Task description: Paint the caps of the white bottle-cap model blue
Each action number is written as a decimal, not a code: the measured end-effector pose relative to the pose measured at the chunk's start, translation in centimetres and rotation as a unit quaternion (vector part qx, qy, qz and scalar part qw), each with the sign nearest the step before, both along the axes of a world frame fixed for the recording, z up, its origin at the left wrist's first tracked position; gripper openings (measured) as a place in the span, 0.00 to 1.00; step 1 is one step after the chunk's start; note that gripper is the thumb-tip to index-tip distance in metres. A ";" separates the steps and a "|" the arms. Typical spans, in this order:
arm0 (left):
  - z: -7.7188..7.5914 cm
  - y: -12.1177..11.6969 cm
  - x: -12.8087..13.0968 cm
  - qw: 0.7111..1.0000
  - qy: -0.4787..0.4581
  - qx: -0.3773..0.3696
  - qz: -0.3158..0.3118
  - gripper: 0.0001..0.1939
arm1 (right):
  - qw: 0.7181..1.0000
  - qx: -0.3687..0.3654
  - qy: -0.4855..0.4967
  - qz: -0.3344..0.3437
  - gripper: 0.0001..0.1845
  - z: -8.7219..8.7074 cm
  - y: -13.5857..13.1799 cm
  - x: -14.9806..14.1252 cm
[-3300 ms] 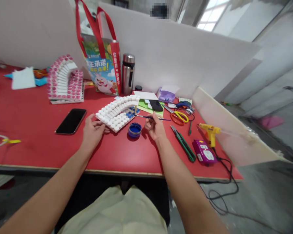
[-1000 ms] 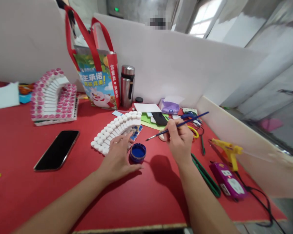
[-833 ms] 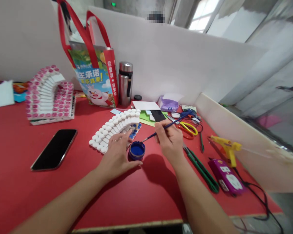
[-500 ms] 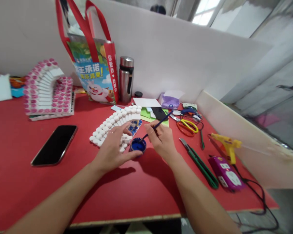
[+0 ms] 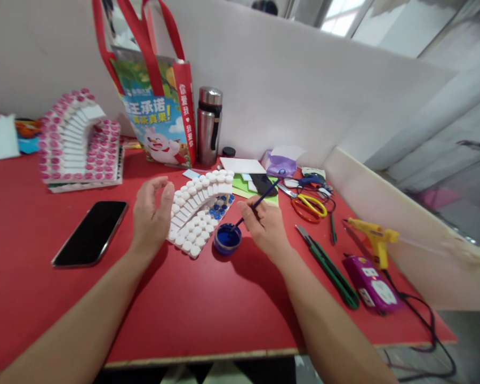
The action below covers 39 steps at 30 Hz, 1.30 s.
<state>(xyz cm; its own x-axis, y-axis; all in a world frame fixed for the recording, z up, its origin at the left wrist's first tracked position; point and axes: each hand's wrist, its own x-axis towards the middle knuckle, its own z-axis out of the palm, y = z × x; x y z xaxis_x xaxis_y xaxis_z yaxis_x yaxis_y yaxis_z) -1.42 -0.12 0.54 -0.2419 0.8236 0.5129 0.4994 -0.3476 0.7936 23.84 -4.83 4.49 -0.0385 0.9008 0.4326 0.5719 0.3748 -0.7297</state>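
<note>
My right hand (image 5: 266, 221) pinches a dark blue paintbrush (image 5: 260, 201), its tip down in a small jar of blue paint (image 5: 227, 240). Left of the jar lies a curved white model of steps (image 5: 192, 205), edged and covered with round white discs. Some discs on its right side are painted blue (image 5: 219, 207). Beside the model's left edge is my left hand (image 5: 154, 213), raised with its thumb and fingers apart and nothing in it. Whether it touches the model I cannot tell.
A phone (image 5: 91, 234) lies at left, below a similar pink-disc model (image 5: 80, 144). A printed bag (image 5: 160, 117) and steel flask (image 5: 210, 128) stand behind. At right are scissors (image 5: 310, 205), a green utility knife (image 5: 330, 269), a yellow glue gun (image 5: 376, 237) and a purple box (image 5: 372, 285) with cables.
My left hand has moved left, from beside the paint jar to the model's left edge, uncovering its lower discs. My right hand still holds the paintbrush in the jar.
</note>
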 end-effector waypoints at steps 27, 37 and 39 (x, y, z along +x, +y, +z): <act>-1.4 1.0 0.1 0.997 0.047 -0.057 -0.016 0.20 | 0.946 -0.026 0.322 -0.028 0.26 -0.5 1.7 0.9; -1.6 1.0 0.2 0.996 0.057 -0.066 -0.018 0.23 | 0.982 -0.015 0.188 -0.019 0.21 -2.8 3.5 0.1; -1.7 1.0 0.2 0.996 0.056 -0.062 -0.020 0.23 | 0.988 -0.008 0.151 -0.029 0.19 -2.9 3.8 0.1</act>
